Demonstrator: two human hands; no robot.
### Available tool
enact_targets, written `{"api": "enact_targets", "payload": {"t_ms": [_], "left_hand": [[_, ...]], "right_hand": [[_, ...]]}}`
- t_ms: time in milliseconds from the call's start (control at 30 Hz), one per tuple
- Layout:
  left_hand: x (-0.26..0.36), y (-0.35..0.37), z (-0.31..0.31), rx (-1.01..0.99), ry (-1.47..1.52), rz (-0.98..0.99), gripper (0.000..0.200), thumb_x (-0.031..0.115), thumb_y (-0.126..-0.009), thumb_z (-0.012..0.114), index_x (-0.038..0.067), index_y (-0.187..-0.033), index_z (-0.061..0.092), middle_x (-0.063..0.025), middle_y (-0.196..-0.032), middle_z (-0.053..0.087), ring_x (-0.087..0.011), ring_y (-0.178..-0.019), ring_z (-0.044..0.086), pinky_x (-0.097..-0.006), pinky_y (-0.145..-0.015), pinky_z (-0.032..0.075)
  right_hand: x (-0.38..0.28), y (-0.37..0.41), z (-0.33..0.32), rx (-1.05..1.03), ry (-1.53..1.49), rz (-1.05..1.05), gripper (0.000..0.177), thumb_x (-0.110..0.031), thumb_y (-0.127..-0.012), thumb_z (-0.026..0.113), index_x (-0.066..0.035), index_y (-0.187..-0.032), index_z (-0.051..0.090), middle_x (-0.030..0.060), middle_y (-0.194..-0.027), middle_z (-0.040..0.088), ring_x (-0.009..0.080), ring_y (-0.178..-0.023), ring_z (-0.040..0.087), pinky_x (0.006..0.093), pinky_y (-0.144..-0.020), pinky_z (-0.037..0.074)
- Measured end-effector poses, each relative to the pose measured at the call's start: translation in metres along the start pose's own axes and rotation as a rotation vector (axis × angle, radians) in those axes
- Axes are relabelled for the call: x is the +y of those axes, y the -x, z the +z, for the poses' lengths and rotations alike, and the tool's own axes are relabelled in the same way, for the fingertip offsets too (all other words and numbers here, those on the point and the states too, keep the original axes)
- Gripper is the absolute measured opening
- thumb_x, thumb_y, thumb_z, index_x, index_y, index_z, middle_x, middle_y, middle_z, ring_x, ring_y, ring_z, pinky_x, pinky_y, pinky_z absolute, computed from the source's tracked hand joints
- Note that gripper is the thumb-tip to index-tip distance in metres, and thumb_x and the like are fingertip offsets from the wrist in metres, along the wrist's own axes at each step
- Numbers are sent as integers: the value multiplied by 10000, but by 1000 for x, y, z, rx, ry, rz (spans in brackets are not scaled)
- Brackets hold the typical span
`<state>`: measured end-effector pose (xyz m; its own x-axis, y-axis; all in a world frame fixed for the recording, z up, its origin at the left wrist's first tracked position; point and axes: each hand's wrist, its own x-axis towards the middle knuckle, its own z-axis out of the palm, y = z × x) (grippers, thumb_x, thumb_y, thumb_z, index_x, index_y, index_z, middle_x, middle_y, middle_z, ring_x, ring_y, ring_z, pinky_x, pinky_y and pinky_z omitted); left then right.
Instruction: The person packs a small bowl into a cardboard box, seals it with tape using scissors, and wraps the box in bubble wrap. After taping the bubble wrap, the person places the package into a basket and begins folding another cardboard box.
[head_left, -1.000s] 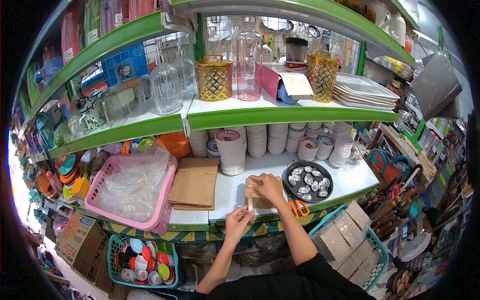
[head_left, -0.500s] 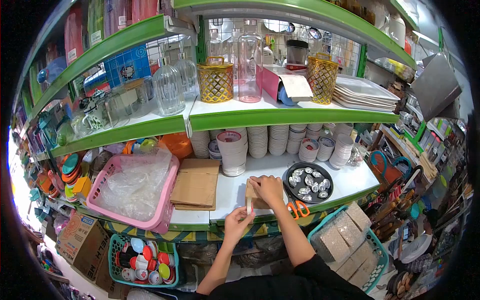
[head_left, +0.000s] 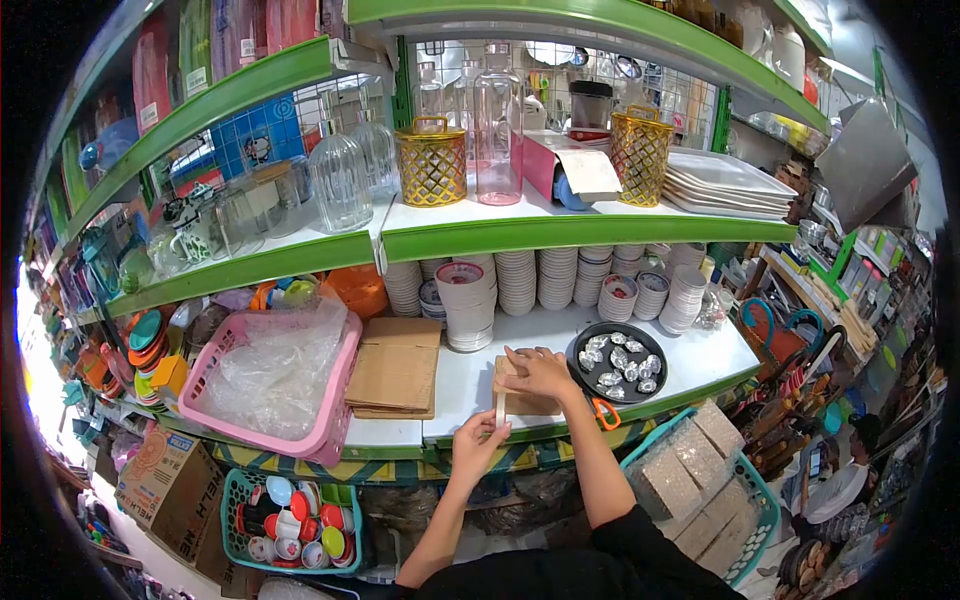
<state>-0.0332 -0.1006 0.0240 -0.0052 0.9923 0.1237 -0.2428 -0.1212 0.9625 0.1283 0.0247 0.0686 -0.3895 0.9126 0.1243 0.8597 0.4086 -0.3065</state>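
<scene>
A small brown cardboard piece (head_left: 530, 402) lies on the white shelf under my right hand (head_left: 540, 374), whose fingers rest over its top. A pale strip (head_left: 500, 408) runs down at the cardboard's left edge. My left hand (head_left: 478, 440) pinches the lower end of this strip at the shelf's front edge. Left of the hands are stacked flat cardboard sheets (head_left: 394, 366). To the right sits a round black tray (head_left: 617, 364) holding several foil-wrapped pieces, with orange-handled scissors (head_left: 606, 413) at its lower edge, partly hidden by my right forearm.
A pink basket (head_left: 335, 400) with clear plastic stands at the left. Stacked bowls (head_left: 468, 310) line the back under a green-edged shelf (head_left: 590, 234) of glassware. Below are a teal basket (head_left: 232, 540) of small dishes and another (head_left: 765, 540) with wrapped blocks.
My right hand has spread over the cardboard, and more of the piece shows beneath it. My left hand has moved only slightly. The right forearm now covers more of the scissors.
</scene>
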Motion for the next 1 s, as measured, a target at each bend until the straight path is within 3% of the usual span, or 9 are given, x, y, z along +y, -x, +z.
{"api": "enact_targets", "payload": {"t_ms": [67,167,233,267,333,533,700,767,1000], "left_hand": [[-6,-2,-1,5,29,24,341,51,-835,697,-69,-1127,571,-53,-887,647,-94,-802,613,-218,-719,516],[5,3,6,39,94,37,306,54,-838,696,-70,-1094,582,-45,-866,643,-84,-793,607,-213,-698,507],[5,2,4,37,63,40,277,58,-843,692,-65,-1070,591,-40,-854,640,-79,-785,604,-210,-686,500],[4,1,2,42,34,40,249,63,-848,688,-61,-1046,600,-35,-842,636,-75,-778,600,-207,-674,493],[-5,-4,-4,52,2,69,226,71,-873,656,-61,-1047,597,-54,-871,648,-88,-781,610,-226,-701,495],[6,-1,2,116,16,142,188,102,-916,604,-53,-1023,598,-57,-873,646,-99,-755,611,-245,-720,491],[16,3,7,104,64,109,177,106,-925,593,-44,-1019,600,-47,-858,634,-96,-741,604,-236,-710,485],[15,4,6,100,44,111,178,108,-927,592,-43,-1020,600,-49,-865,633,-94,-751,601,-233,-708,486],[15,4,4,106,58,139,189,115,-925,598,-49,-1020,599,-47,-876,633,-94,-762,595,-240,-715,486]], "right_hand": [[1,3,0,10,1,-8,825,-694,-745,545,-208,-1403,437,121,-1284,555,330,-1219,453,498,-981,287],[-2,13,-2,101,-82,-24,801,-604,-760,614,-115,-1374,459,117,-1280,553,308,-1192,478,459,-966,326],[0,23,4,675,-567,-94,578,-332,-811,674,-38,-1282,515,158,-1175,580,329,-1108,520,411,-921,388],[3,31,6,678,-563,-93,578,-332,-811,674,-38,-1282,515,158,-1175,580,329,-1108,520,411,-921,388],[-1,57,-2,929,-410,39,313,-71,-810,630,-6,-1110,567,179,-1019,594,342,-989,551,382,-847,429],[33,108,13,850,-388,311,128,17,-799,562,1,-925,555,168,-867,582,351,-871,556,420,-748,439],[51,120,27,772,-273,404,197,0,-767,620,0,-951,551,172,-905,560,372,-876,554,443,-750,445],[53,121,31,709,-253,430,298,-23,-711,712,5,-965,559,160,-903,562,364,-829,579,417,-731,476],[43,127,30,660,-153,371,434,-120,-662,787,-2,-1008,555,183,-944,561,374,-891,574,425,-752,477]]}}
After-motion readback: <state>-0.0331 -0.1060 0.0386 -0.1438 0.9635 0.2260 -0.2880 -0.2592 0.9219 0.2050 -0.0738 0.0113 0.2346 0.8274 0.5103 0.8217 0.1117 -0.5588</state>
